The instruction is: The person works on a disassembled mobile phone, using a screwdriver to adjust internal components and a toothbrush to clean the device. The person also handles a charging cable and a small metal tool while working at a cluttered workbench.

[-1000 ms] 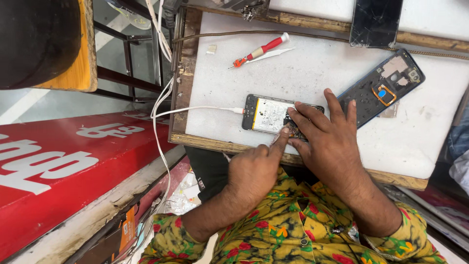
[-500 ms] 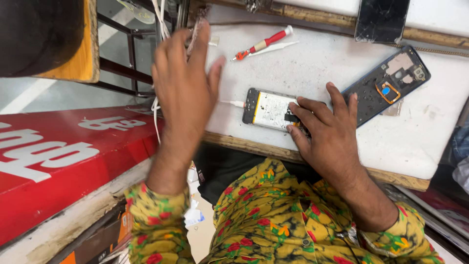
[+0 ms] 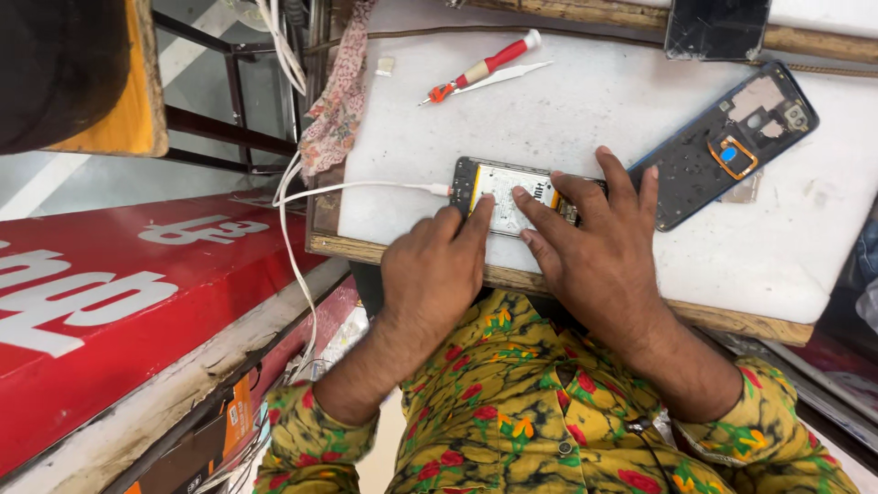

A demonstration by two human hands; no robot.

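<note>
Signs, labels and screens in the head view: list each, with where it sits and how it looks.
Red sign board: left, below the bench, white lettering.
Dark glass panel: top edge of the bench, black, rectangular.
Orange package: bottom left, under the board.
Opened phone: under both hands, pale label inside.

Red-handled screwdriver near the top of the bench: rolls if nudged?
Probably: the screwdriver looks round and slim, lying free on the flat white worktop. Likely light and stiff. The white tweezers lying alongside might check a roll that way.
</note>
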